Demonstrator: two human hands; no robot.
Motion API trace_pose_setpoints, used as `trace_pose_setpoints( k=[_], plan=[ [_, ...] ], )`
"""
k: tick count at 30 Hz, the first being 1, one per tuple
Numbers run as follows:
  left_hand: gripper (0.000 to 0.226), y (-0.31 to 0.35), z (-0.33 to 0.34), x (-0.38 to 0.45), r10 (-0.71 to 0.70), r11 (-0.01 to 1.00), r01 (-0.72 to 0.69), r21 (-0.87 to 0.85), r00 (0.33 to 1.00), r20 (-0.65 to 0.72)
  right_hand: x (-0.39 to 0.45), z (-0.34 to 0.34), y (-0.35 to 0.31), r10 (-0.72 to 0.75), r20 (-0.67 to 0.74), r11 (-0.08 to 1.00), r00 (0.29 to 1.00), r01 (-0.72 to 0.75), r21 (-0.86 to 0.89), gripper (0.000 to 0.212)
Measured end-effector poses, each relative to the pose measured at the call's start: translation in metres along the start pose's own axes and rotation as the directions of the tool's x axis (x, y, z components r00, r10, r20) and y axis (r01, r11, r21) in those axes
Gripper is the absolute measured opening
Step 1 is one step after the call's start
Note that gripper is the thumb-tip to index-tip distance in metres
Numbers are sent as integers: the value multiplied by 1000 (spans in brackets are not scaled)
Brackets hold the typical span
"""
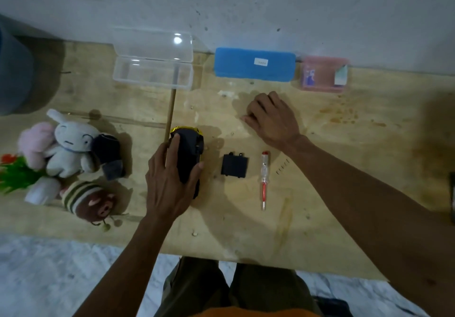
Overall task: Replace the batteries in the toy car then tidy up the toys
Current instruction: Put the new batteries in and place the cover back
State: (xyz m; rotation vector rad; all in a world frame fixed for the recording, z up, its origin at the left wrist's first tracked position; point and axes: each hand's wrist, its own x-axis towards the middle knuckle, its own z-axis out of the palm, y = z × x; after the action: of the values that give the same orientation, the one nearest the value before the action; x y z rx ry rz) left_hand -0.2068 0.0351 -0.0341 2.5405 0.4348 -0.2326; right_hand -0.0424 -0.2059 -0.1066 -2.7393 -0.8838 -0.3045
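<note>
Head view: left hand [170, 184] grips the upturned black-and-yellow toy car [188, 159] at the centre of the wooden table [344, 144]; at its 3 o'clock lie the black plastic battery cover [234, 166] and red-handled screwdriver [264, 181], while the right hand [270, 117], at 1 o'clock, rests with fingers curled, seemingly empty

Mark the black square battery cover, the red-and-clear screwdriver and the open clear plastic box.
Black square battery cover [234, 167], head view, centre of its flat face.
Red-and-clear screwdriver [264, 176], head view, middle of its handle.
Open clear plastic box [152, 75], head view, its base tray.
</note>
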Motion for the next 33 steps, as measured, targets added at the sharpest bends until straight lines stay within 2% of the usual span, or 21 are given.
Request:
trace_pose_setpoints(
  k=[3,6,13,15,16,17,18,19,20,22,24,25,26,27,29,31,33],
  plan=[
    [88,0,3,2,-15,1000,15,-3,1000,1,2,2,1,-68,-52,996,996,65,-55,27],
    [87,1,4,2,-18,1000,18,-24,1000,-6,0,4,-2,-61,-104,994,993,51,-97,25],
    [89,1,5,1,-19,999,19,-45,1000,-4,-1,14,6,-93,-129,977,987,66,-203,29],
    [90,2,3,2,-31,998,31,-49,1000,5,5,9,2,-23,-72,992,997,14,-127,31],
    [90,2,2,3,-38,998,39,-52,999,11,11,1,-4,86,-6,996,996,-87,-12,32],
    [91,3,1,4,-47,997,48,-57,999,18,16,-8,-9,242,81,958,967,-252,139,33],
    [91,3,0,5,-53,997,54,-61,998,27,19,-17,-14,400,169,852,901,-433,293,33],
    [91,4,-1,6,-54,997,56,-61,998,39,21,-27,-21,521,243,704,818,-573,421,31],
    [90,6,-2,7,-55,996,58,-62,997,49,22,-38,-30,613,295,535,733,-659,528,26],
    [88,10,-6,7,-67,994,72,-81,996,62,20,-61,-50,724,423,144,545,-719,680,17],
    [86,13,-11,7,-84,990,91,-106,994,72,14,-85,-72,684,631,-263,366,-683,681,21],
    [86,13,-13,6,-97,987,107,-121,992,83,9,-96,-82,614,723,-424,315,-641,640,22],
    [86,14,-16,6,-110,981,123,-149,990,93,5,-108,-93,540,788,-539,296,-597,594,20],
    [86,15,-20,5,-124,972,141,-189,987,99,2,-117,-103,479,824,-606,302,-565,559,17],
    [83,16,-28,2,-155,940,180,-292,982,108,-5,-132,-124,422,841,-644,338,-542,541,13],
    [78,18,-36,-6,-158,901,192,-389,980,118,-12,-144,-142,431,822,-620,372,-539,570,14],
    [78,16,-44,-16,-143,844,195,-499,980,140,-15,-154,-158,473,783,-551,403,-558,620,17]
  ],
)
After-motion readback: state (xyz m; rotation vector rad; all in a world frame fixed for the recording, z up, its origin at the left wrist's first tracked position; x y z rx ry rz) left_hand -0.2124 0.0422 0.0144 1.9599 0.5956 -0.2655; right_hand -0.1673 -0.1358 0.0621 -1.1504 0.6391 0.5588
